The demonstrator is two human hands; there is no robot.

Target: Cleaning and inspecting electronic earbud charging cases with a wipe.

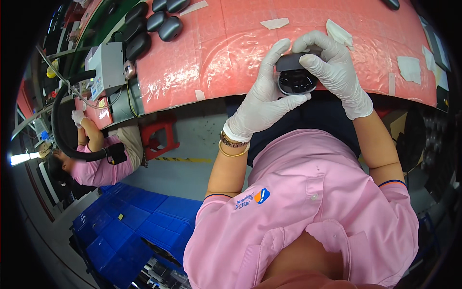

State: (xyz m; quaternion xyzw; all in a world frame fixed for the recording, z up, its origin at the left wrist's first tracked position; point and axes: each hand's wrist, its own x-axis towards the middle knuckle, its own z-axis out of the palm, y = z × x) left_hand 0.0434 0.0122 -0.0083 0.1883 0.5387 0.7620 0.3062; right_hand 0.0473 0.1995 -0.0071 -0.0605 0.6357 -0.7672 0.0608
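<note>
A dark grey earbud charging case (297, 82) is held up between my two gloved hands over the near edge of the table. Its lid is lifted, and a glossy black inside shows above a paler rim. My left hand (260, 101) is wrapped round the case's left side, with its thumb along the lower rim. From the right, my right hand (332, 67) grips the lid, fingers behind it and thumb on its front. The fingertips behind the lid are partly hidden. Both hands wear white gloves.
Pink film covers the table (226, 58). Several dark rounded cases (171, 29) lie at the far left, beside a grey-white box (107, 67) with cables. White paper pieces (409, 70) are at the right. Another person (103, 154) works at the left, near blue crates (125, 226) and a red stool (161, 137).
</note>
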